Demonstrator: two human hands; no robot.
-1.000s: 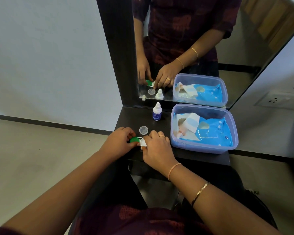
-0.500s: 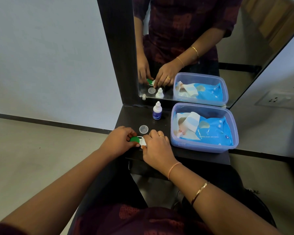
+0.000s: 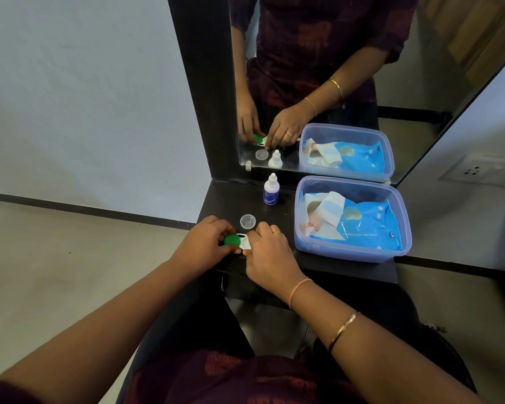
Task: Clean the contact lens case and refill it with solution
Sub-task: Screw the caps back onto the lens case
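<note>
The white contact lens case point(image 3: 243, 242) lies at the near left of the dark shelf point(image 3: 347, 268). Its green cap point(image 3: 231, 239) sits on the left well, and my left hand point(image 3: 206, 240) pinches that cap. My right hand point(image 3: 270, 252) covers and holds the case's right half, whose well is hidden under the fingers. A loose clear cap point(image 3: 248, 221) rests on the shelf just behind the case. The small solution bottle point(image 3: 271, 190), white with a blue label, stands upright further back near the mirror.
A lilac plastic tub point(image 3: 353, 252) holding a blue pack of wet wipes point(image 3: 359, 221) fills the shelf's right side. A dark-framed mirror point(image 3: 204, 91) rises at the back and reflects the scene. The shelf's front edge is right beneath my wrists.
Both hands stay on the case in the same spot. My left fingers have shifted slightly on the green cap, showing a bit more of it.
</note>
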